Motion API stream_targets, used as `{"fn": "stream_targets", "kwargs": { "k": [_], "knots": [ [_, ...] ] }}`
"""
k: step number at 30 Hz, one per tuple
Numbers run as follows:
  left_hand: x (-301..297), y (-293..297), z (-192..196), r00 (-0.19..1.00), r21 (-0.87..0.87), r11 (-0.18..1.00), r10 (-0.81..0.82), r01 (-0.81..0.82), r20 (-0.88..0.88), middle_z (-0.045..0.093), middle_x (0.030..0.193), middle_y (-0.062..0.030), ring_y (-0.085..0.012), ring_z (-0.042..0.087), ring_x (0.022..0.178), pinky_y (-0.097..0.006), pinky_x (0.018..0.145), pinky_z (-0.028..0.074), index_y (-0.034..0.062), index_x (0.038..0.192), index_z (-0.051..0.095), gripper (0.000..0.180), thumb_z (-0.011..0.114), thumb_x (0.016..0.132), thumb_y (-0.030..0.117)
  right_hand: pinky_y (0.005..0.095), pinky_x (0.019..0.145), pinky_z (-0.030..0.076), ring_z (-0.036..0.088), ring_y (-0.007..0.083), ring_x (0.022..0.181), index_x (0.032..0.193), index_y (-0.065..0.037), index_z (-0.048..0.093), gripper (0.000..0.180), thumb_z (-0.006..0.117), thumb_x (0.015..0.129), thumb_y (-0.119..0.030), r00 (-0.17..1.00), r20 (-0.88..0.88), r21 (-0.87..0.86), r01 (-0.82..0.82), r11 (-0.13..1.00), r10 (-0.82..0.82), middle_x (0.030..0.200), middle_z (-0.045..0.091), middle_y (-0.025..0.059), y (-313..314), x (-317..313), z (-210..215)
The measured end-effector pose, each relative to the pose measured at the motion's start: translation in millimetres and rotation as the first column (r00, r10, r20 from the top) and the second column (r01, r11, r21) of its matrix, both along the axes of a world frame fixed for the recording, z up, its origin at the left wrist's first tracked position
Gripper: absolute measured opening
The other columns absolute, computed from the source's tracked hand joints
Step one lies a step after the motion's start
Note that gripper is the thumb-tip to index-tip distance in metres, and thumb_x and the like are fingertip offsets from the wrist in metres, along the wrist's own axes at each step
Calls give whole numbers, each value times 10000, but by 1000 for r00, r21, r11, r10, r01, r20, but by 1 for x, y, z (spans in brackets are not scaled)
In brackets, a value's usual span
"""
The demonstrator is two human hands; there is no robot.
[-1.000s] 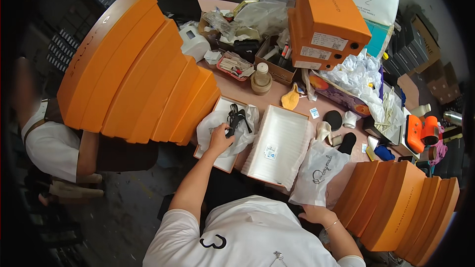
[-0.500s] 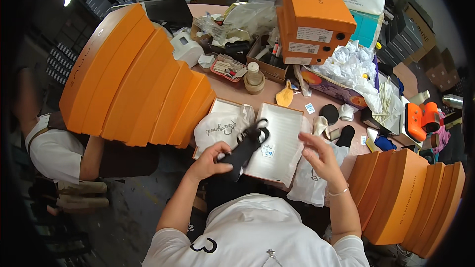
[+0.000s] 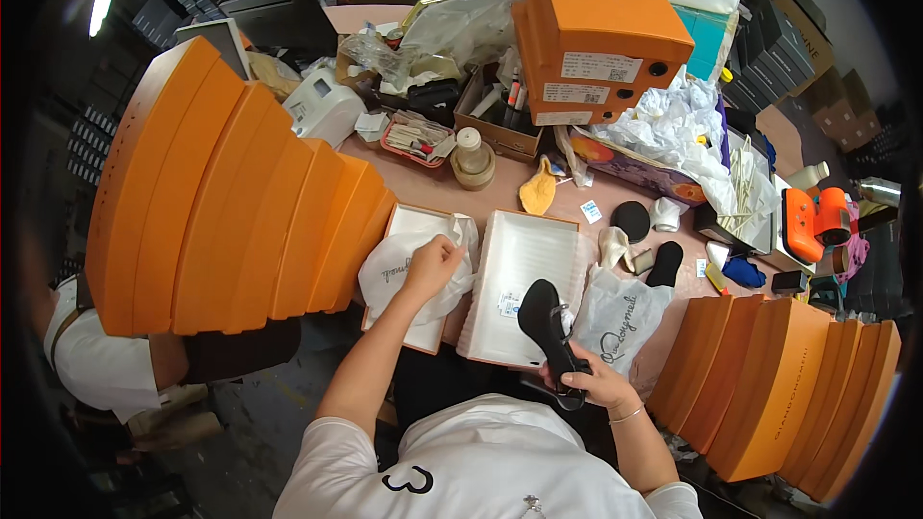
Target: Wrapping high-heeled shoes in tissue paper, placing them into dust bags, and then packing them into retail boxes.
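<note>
My right hand (image 3: 600,383) grips a black high-heeled sandal (image 3: 540,319) by its heel end, with the sole turned up over the near edge of the open shoebox (image 3: 529,250). Whether a second sandal lies behind it, I cannot tell. My left hand (image 3: 433,264) is closed in a pinch on a white drawstring shoe bag (image 3: 380,281), which lies across the orange-edged tray (image 3: 423,334) left of the shoebox. White lining and a small label show inside the shoebox. Another white shoe bag (image 3: 625,312) lies just beyond my right hand.
Orange shoeboxes (image 3: 216,202) are stacked high at left, with more boxes (image 3: 760,384) at right and a pile (image 3: 596,19) at the back. A tape roll (image 3: 473,168), a black round pad (image 3: 631,221) and a carton of crumpled paper (image 3: 663,135) occupy the table. Someone sits at far left.
The black sandal has passed from my left hand to my right and swung toward the lower right. My left hand has moved up and left onto the shoe bag.
</note>
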State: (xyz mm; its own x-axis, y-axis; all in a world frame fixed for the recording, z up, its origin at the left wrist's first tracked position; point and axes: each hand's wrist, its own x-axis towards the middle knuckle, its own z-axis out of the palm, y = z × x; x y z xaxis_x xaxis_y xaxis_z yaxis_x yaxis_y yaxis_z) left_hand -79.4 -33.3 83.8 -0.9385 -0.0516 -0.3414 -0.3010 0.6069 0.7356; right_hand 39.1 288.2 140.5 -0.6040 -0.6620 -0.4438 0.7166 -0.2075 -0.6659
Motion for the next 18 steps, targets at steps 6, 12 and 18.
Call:
{"fn": "stream_targets", "kwargs": {
  "k": [6,12,18],
  "knots": [
    [3,33,-44,934,-355,865,-315,356,169,650,936,-244,-410,616,905,-493,791,480,31,1059,569,281,475,873,219,344,623,511,571,216,785,1240,-19,419,540,670,813,-234,896,257,-328,433,840,-362,1073,546,155,-10,0,-6],
    [30,-12,11,964,-326,912,-264,248,-4,631,783,-242,-423,608,775,-475,704,465,-12,802,644,450,483,923,391,273,561,419,436,176,724,1336,-59,381,685,406,922,-605,876,446,-658,460,597,-183,1102,504,171,-7,-3,-23],
    [43,-65,120,965,-496,839,-264,223,-13,591,742,-285,-442,583,740,-477,675,438,-65,739,613,533,452,940,402,259,535,380,414,169,702,1358,-76,370,781,340,883,-695,888,445,-705,428,565,-116,1111,498,174,-3,-5,-22]
  ]
}}
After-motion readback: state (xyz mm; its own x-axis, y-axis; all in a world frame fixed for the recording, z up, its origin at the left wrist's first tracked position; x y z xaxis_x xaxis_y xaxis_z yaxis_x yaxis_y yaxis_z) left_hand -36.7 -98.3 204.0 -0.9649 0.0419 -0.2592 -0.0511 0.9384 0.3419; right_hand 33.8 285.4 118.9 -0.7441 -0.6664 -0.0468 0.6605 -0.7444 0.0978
